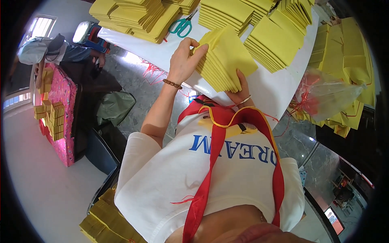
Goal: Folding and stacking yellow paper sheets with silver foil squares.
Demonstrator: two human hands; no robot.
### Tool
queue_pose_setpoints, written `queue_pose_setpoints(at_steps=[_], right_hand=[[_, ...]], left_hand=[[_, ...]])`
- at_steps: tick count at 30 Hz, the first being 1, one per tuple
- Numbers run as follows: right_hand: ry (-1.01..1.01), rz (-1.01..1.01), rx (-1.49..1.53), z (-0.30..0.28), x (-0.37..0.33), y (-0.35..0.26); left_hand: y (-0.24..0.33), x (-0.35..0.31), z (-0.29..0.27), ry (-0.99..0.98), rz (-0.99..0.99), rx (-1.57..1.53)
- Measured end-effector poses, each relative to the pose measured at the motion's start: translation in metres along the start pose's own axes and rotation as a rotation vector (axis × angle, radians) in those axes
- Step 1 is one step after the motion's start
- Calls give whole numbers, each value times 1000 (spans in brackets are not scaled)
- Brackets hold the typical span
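Observation:
A stack of folded yellow paper pieces (225, 60), like envelopes or flat bags, stands fanned at the front edge of the white table in front of me. My left hand (187, 60) grips its upper left corner, thumb and curled fingers at the edge of the sheets. At the near right corner my right hand (241, 90) holds the same stack, thumb on its face and the other fingers hidden beneath. Teal-handled scissors (181, 26) lie on the table just beyond my left hand.
More yellow paper stacks (142, 18) fill the table's far side, with another fanned stack (275, 42) to the right. Beyond the white table's (279, 83) right edge hang a clear plastic bag (324, 95) and yellow bundles. At left, a person (52, 50) reaches over a pink-covered table (67, 109).

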State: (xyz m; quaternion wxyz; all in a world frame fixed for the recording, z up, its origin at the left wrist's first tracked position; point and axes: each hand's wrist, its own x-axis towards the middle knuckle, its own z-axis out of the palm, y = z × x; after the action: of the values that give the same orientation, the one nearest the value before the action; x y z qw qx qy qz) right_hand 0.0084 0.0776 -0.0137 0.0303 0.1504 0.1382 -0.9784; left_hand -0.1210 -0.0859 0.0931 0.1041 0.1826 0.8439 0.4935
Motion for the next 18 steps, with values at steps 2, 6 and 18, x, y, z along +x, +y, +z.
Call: queue_pose_setpoints(at_steps=[2,6,18], right_hand=[[23,-20,-27,-2,1,-3],[24,3,-72,-6,2,-6],[-8,-26,-59,-9,1,-8]], left_hand=[[-6,0,0,-15,-29,-38],[-10,-2,0,-28,-85,-101],[-9,2,10,465,521,355]])
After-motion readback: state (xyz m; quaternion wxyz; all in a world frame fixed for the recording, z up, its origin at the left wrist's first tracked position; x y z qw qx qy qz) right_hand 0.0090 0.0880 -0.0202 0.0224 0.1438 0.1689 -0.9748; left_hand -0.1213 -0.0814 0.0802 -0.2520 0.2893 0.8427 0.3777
